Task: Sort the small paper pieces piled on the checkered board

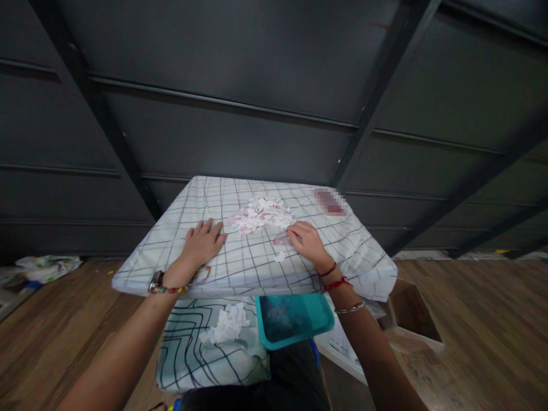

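Note:
My left hand (202,245) lies flat on the checked white tablecloth (240,268), fingers spread, with nothing in it. Between my hands and a little farther back is a loose pile of torn white and pinkish paper scraps (265,214). My right hand (308,242) is closed, its fingers curled in a pinch at the pile's right side. At its fingertips shows a small see-through pinkish bag (281,238), its right end hidden by the fingers. One loose paper scrap (279,257) lies just in front of it.
A teal plastic basin (295,341) stands below the table's front edge. Left of it, more paper scraps (231,322) lie on a patterned green cloth (192,359). A blurred reddish item (329,202) is at the back right. An open cardboard box (413,314) sits on the floor; a dark panelled wall (231,137) rises behind.

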### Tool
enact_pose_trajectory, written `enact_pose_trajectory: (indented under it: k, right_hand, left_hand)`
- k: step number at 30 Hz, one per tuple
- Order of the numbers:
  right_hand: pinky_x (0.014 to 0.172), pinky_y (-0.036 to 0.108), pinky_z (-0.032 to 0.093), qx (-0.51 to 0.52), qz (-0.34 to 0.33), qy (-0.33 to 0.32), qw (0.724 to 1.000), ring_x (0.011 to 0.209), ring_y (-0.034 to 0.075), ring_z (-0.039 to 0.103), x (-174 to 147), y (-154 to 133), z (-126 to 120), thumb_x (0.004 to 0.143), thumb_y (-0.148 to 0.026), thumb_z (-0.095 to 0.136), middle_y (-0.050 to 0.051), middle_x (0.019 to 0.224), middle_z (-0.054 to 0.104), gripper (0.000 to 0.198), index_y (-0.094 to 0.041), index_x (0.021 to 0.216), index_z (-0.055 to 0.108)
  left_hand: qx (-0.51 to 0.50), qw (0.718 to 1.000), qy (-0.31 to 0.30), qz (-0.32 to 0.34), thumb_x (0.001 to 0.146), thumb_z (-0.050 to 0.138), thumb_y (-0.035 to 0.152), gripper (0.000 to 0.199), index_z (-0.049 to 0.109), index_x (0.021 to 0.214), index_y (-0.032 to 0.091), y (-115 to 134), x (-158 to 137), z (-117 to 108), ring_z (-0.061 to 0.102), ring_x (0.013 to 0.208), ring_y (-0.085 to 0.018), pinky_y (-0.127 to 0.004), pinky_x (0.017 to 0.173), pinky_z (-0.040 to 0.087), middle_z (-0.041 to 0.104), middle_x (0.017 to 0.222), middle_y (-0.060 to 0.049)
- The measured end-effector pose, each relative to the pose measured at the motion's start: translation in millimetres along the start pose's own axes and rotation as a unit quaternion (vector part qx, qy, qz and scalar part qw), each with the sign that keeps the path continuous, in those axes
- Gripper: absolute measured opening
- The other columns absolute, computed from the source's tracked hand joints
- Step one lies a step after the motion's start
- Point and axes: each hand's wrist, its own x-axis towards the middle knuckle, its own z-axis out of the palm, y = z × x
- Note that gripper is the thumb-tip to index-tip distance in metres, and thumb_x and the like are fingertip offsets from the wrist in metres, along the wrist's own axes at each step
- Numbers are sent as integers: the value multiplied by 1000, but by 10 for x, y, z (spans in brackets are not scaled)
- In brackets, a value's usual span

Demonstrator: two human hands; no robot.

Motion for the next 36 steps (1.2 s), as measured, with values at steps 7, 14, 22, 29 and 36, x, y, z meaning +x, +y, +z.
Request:
enact_pose_trajectory:
  k: [7,14,22,29,36]
  right_hand:
    - [75,33,44,-5,22,29,999,79,19,56,14,24,30,91,-20,40,7,79,62,24,-19,87,63]
    - [68,30,42,-7,52,34,998,70,17,54,-28,52,-17,86,-18,44,4,69,58,21,-20,75,62]
    - [66,28,43,20,57,26,998,69,16,56,-37,8,-90,85,-17,43,3,69,59,20,-19,74,61]
    - [70,30,45,-4,31,-22,999,72,18,58,-215,-157,-173,87,-16,44,5,72,63,21,-19,79,63]
    - [70,32,45,-73,76,51,993,73,20,58,-359,-335,-125,89,-15,42,7,72,63,20,-18,82,61]
  left_hand:
    - [0,1000,1,1,92,18,48,58,34,141,22,-6,3,6,22,137,-31,-50,106,21,27,150,-11]
    - [5,1000,-3,2,92,18,48,59,34,141,21,5,2,-13,22,136,-31,-49,106,22,27,150,-11]
    - [3,1000,0,1,92,19,49,59,34,141,21,7,-9,-14,23,136,-31,-49,106,21,27,150,-11]
    - [3,1000,4,8,92,20,47,58,35,141,20,9,-17,-12,22,137,-30,-49,106,21,28,149,-11]
    - [-1,1000,7,6,92,20,47,58,36,141,21,7,-17,-10,22,137,-30,-49,106,21,29,149,-10]
